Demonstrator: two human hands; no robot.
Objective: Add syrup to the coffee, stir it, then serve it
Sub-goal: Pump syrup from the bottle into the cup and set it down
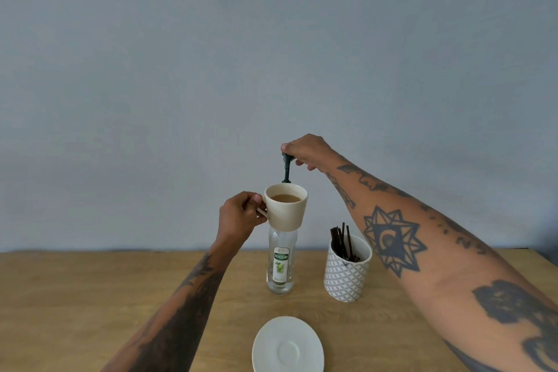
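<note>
Two hands up, both busy. Left hand pinches the handle of the cream cup, holding it in the air in front of the syrup bottle, so the cup hides the bottle's neck. Coffee inside is light brown, sitting a bit below the rim. Right hand is curled around the top of the dark green pump; its stem runs straight down behind the cup's far rim. Cannot tell if syrup is coming out.

Bottle: one, clear glass, green-and-white label, upright near the far edge of the wooden surface, roughly mid-width. Looks mostly clear inside; fill level unreadable.

Just right of it, apart: one white holder with a grey triangle pattern, holding a bunch of dark stir sticks, count not readable. One white saucer at the near edge, nothing on it, cut off by the frame bottom. Both forearms tattooed.
</note>
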